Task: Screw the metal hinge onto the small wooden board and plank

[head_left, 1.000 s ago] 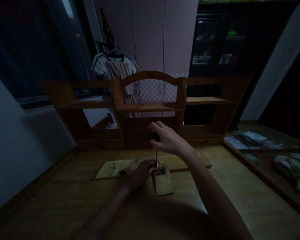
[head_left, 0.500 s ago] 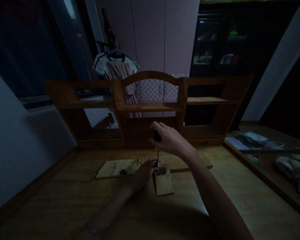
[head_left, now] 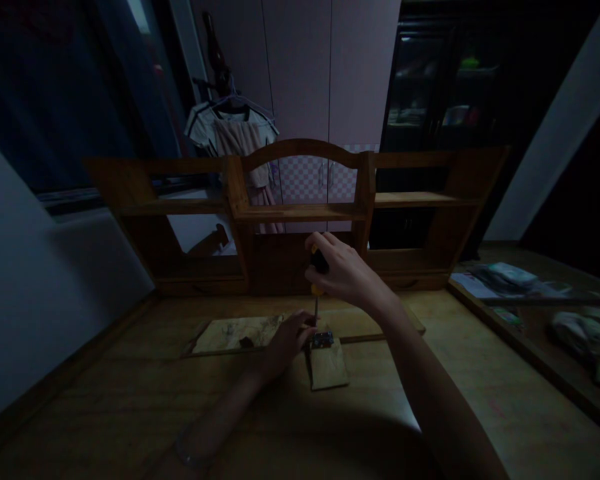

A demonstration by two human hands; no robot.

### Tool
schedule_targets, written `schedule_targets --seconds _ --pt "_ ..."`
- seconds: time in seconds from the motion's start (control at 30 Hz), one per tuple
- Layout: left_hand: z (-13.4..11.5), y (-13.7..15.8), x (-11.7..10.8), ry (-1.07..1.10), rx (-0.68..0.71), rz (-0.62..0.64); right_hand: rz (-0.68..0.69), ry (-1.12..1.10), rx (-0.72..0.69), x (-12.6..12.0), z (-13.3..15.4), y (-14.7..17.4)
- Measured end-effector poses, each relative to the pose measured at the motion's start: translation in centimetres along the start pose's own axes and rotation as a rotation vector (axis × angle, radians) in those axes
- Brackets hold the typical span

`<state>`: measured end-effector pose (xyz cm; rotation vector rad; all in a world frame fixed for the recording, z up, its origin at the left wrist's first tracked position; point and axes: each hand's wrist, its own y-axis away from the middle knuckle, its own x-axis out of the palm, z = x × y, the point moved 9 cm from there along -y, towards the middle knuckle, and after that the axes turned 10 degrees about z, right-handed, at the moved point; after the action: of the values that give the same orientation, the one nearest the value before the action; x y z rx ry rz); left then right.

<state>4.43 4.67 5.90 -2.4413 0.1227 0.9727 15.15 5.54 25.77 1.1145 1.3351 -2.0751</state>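
My right hand [head_left: 343, 270] is wrapped round the black and yellow handle of a screwdriver [head_left: 319, 261], held upright with its thin shaft pointing down. Its tip ends by the fingers of my left hand [head_left: 293, 337], just above a small dark metal hinge [head_left: 323, 339]. Those left fingers are bent together in a pinch; whatever is between them is too small and dark to make out. The hinge lies at the joint between a small square wood block [head_left: 329, 369] and a long wood board [head_left: 375, 325] behind it.
A dark scrap [head_left: 246, 343] lies on the board's stained left part. Behind the wooden tabletop [head_left: 220, 407] rises a wooden shelf unit [head_left: 300, 213]. Papers and plastic bags [head_left: 510, 279] lie at the right, near a bundle of cloth [head_left: 580, 340]. Clothes [head_left: 235, 133] hang at the back.
My right hand has risen slightly with the screwdriver, and its tip has come up from the hinge. My left fingers have shifted up a little to beside the tip.
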Motion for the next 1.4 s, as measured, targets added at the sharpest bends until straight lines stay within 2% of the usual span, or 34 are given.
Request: schedule_targets --seconds 0.2,0.33,0.43,0.6,0.77,0.9,1.07,1.17,1.3,1.4 --pt "1.9 0.0 -0.4 0.220 -0.158 -0.020 -0.079 -0.038 0.006 -0.8 -0.8 -0.1" --pt "3.0 0.1 -0.9 0.310 -0.204 -0.076 -0.224 -0.047 -0.003 -4.0 -1.1 0.7" --pt "3.7 0.2 -1.2 0.269 -0.220 -0.094 -0.343 -0.002 0.011 -7.4 -1.2 2.1" --pt "5.9 -0.6 -1.7 0.125 -0.216 -0.047 -0.429 0.056 0.103 -11.7 -1.8 4.5" --pt "8.8 -2.6 -3.5 0.030 -0.242 -0.063 -0.467 0.069 0.108 -13.4 -2.0 5.8" --pt "9.7 -3.9 -3.2 0.040 -0.216 -0.010 -0.451 0.045 0.095 -13.7 -2.1 6.0" --pt "9.8 -4.2 -2.5 0.039 -0.210 0.014 -0.391 0.028 0.079 -13.7 -2.0 6.2" --pt "9.3 -4.2 -3.1 0.017 -0.203 -0.015 -0.330 0.016 0.075 -13.4 -1.8 6.2" --pt "6.1 -3.9 -5.0 -0.038 -0.171 -0.138 -0.275 0.007 0.081 -13.0 -1.5 6.2" --pt "2.5 -3.5 -4.3 0.010 -0.137 -0.140 -0.248 0.023 0.081 -12.7 -1.1 6.0"
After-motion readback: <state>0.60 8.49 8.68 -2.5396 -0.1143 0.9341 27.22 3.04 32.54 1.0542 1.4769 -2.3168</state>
